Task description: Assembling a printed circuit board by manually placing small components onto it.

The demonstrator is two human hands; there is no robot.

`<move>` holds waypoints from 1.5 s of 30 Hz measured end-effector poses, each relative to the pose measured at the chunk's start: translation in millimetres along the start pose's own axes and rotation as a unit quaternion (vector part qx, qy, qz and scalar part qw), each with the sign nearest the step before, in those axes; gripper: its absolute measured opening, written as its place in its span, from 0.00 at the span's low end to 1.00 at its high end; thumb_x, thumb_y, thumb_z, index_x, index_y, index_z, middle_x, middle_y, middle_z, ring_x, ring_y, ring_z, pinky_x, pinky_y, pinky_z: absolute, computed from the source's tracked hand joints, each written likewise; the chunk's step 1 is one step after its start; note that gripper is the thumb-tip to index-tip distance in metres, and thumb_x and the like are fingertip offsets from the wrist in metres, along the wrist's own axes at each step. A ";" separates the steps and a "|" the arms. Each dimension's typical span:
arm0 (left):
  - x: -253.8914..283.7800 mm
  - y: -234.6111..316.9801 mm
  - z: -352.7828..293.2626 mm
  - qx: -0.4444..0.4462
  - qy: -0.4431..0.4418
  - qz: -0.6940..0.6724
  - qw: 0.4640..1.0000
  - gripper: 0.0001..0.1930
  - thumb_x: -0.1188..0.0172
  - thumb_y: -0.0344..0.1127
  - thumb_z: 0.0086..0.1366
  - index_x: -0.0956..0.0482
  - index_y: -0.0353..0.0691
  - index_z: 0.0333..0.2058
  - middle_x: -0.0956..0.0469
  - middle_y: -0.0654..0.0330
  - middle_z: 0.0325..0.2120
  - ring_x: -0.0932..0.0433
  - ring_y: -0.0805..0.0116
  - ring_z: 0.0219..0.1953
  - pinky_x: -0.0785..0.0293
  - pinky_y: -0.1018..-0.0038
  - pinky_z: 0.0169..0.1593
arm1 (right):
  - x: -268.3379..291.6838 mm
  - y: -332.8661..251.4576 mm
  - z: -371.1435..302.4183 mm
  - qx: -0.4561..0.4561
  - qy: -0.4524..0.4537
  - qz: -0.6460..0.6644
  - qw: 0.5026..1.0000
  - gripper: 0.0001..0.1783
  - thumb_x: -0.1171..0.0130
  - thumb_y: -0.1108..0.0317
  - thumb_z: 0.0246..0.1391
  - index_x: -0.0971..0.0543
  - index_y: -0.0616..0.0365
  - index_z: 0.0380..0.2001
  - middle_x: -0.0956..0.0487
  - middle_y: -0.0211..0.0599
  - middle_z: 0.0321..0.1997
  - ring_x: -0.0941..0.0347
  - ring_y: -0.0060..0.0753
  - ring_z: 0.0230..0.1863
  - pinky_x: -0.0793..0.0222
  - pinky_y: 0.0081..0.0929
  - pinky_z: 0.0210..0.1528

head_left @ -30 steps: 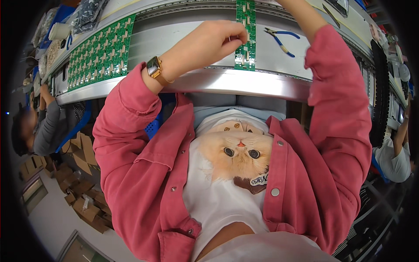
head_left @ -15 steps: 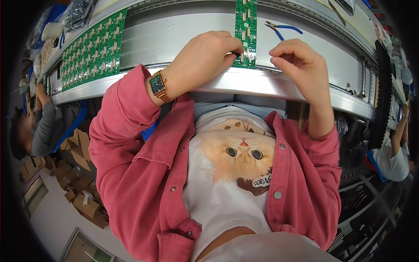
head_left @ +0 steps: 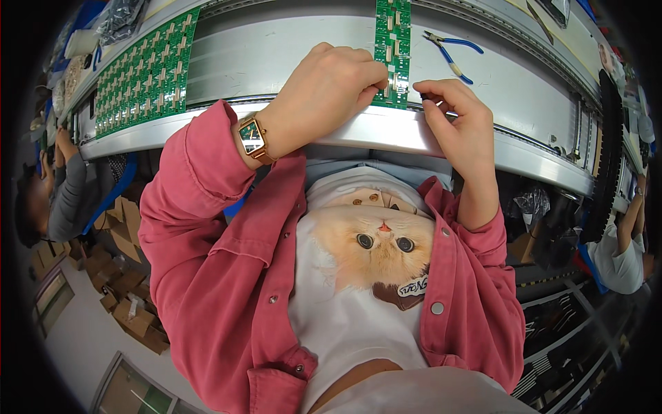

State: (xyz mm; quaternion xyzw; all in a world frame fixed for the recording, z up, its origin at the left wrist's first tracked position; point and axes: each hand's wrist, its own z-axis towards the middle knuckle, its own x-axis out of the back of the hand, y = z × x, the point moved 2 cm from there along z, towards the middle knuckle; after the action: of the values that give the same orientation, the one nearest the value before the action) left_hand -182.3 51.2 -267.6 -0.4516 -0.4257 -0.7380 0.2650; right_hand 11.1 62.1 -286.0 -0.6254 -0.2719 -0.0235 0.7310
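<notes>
A narrow strip of green circuit board (head_left: 396, 52) lies across the metal rails of the workbench, with rows of small pale connectors on it. My left hand (head_left: 336, 77) is closed at the strip's left edge, its fingertips turned down, so whatever they pinch is hidden. Just right of the strip, my right hand (head_left: 460, 114) pinches a small black part (head_left: 425, 97) between thumb and forefinger, apart from the board. Blue-handled side cutters (head_left: 449, 52) lie beyond my right hand.
A larger panel of green circuit boards (head_left: 148, 76) rests on the rails at the left. The silver front rail (head_left: 386, 134) runs between me and the boards. Other people work at both sides, one in a grey sleeve (head_left: 67, 200). Cardboard boxes (head_left: 134, 321) stand on the floor at left.
My right hand has moved left and nearer the strip, and a black part now shows in its fingertips. The black part seen earlier at my left fingertips no longer shows there.
</notes>
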 end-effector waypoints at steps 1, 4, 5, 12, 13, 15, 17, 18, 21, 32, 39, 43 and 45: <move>-0.5 -0.1 0.4 0.003 -0.003 0.001 1.000 0.04 0.40 0.28 0.52 0.22 0.42 0.29 0.23 0.64 0.28 0.27 0.66 0.28 0.33 0.74 0.40 | -0.2 1.3 0.2 0.001 -0.005 -0.021 1.000 0.13 0.48 0.82 0.46 0.20 0.62 0.36 0.23 0.34 0.36 0.31 0.24 0.32 0.36 0.16 0.35; -0.8 -0.3 1.5 0.013 -0.010 0.005 1.000 0.04 0.39 0.29 0.52 0.22 0.43 0.29 0.23 0.64 0.28 0.27 0.66 0.29 0.34 0.74 0.42 | -0.9 3.9 0.8 0.005 -0.018 -0.085 0.996 0.14 0.48 0.82 0.45 0.20 0.62 0.37 0.23 0.34 0.35 0.31 0.25 0.31 0.35 0.16 0.34; 1.1 0.4 2.0 0.014 -0.009 0.006 1.000 0.04 0.39 0.29 0.52 0.22 0.43 0.29 0.23 0.64 0.28 0.27 0.66 0.29 0.34 0.74 0.42 | -0.7 3.2 1.4 0.005 -0.019 -0.085 0.996 0.14 0.48 0.82 0.45 0.20 0.62 0.37 0.23 0.34 0.35 0.31 0.25 0.31 0.35 0.16 0.34; 41.2 -6.0 9.2 0.024 -0.011 0.051 0.998 0.07 0.39 0.28 0.52 0.20 0.42 0.32 0.23 0.64 0.29 0.26 0.68 0.27 0.31 0.75 0.36 | -1.0 -16.0 5.0 0.042 0.004 -0.109 0.993 0.13 0.48 0.82 0.45 0.20 0.62 0.35 0.24 0.34 0.33 0.31 0.27 0.28 0.34 0.19 0.32; 50.4 -12.3 15.5 0.024 -0.011 0.053 0.998 0.07 0.38 0.28 0.52 0.20 0.42 0.33 0.23 0.65 0.28 0.27 0.69 0.27 0.31 0.76 0.35 | -0.5 -18.8 4.8 0.037 0.019 -0.109 0.993 0.12 0.48 0.82 0.46 0.20 0.62 0.35 0.23 0.33 0.34 0.30 0.26 0.29 0.34 0.19 0.34; 60.4 -33.7 36.8 0.013 -0.021 0.004 1.000 0.08 0.41 0.30 0.53 0.20 0.36 0.32 0.22 0.56 0.28 0.25 0.59 0.29 0.28 0.70 0.36 | -0.3 -24.7 6.1 0.035 0.036 -0.111 0.993 0.12 0.48 0.82 0.46 0.20 0.63 0.35 0.23 0.33 0.35 0.30 0.26 0.31 0.33 0.18 0.35; 72.5 -62.6 59.6 0.212 -0.132 0.074 0.966 0.11 0.43 0.31 0.52 0.21 0.29 0.31 0.21 0.46 0.29 0.22 0.47 0.33 0.26 0.63 0.41 | 0.3 -34.0 8.1 0.071 0.014 -0.095 0.993 0.11 0.47 0.82 0.46 0.21 0.63 0.35 0.23 0.32 0.35 0.30 0.25 0.31 0.33 0.18 0.35; 78.6 -71.0 62.2 0.137 -0.020 0.078 0.987 0.11 0.44 0.31 0.51 0.21 0.30 0.31 0.21 0.46 0.29 0.22 0.47 0.33 0.26 0.63 0.41 | -0.7 -39.6 9.1 0.093 0.000 -0.085 0.992 0.11 0.47 0.82 0.46 0.21 0.64 0.35 0.23 0.32 0.35 0.30 0.25 0.31 0.33 0.18 0.36; 57.0 -133.9 84.1 0.031 0.147 0.054 0.987 0.10 0.45 0.30 0.51 0.21 0.31 0.30 0.21 0.46 0.28 0.23 0.46 0.33 0.26 0.62 0.39 | -15.0 -49.2 16.2 0.107 -0.027 -0.094 0.989 0.10 0.46 0.82 0.46 0.21 0.64 0.34 0.23 0.32 0.35 0.29 0.25 0.31 0.32 0.18 0.36; 9.0 -164.5 89.9 0.072 0.169 0.116 0.976 0.09 0.50 0.31 0.55 0.23 0.33 0.24 0.21 0.46 0.24 0.23 0.44 0.27 0.27 0.59 0.34 | -59.5 -30.2 7.6 0.114 -0.084 -0.146 0.979 0.10 0.44 0.83 0.45 0.21 0.62 0.33 0.21 0.31 0.33 0.29 0.25 0.29 0.32 0.17 0.36; -1.2 -166.3 83.8 0.083 0.188 0.164 0.965 0.09 0.51 0.31 0.55 0.23 0.33 0.24 0.21 0.45 0.24 0.23 0.44 0.26 0.27 0.58 0.33 | -74.6 -21.4 0.5 0.137 -0.098 -0.178 0.969 0.09 0.44 0.82 0.45 0.20 0.62 0.31 0.21 0.31 0.34 0.28 0.26 0.30 0.32 0.18 0.36; -2.5 -172.1 80.5 0.084 0.191 0.162 0.965 0.10 0.50 0.31 0.55 0.22 0.32 0.24 0.21 0.44 0.23 0.23 0.44 0.26 0.26 0.58 0.32 | -77.7 -20.9 -2.1 0.141 -0.098 -0.181 0.968 0.08 0.44 0.82 0.45 0.20 0.62 0.31 0.20 0.31 0.33 0.28 0.26 0.30 0.32 0.18 0.36; -1.8 -175.7 81.3 0.083 0.192 0.162 0.964 0.10 0.50 0.31 0.55 0.22 0.32 0.24 0.21 0.44 0.23 0.23 0.45 0.26 0.26 0.58 0.32 | -77.9 -22.0 -1.9 0.142 -0.096 -0.182 0.968 0.08 0.44 0.82 0.45 0.20 0.62 0.30 0.20 0.31 0.33 0.28 0.26 0.30 0.32 0.18 0.35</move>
State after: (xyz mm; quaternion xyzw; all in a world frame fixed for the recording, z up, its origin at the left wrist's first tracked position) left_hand -281.9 209.1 -318.9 -0.3407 -0.3481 -0.7199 0.4945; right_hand -62.8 31.8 -299.6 -0.4540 -0.4510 -0.0573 0.7663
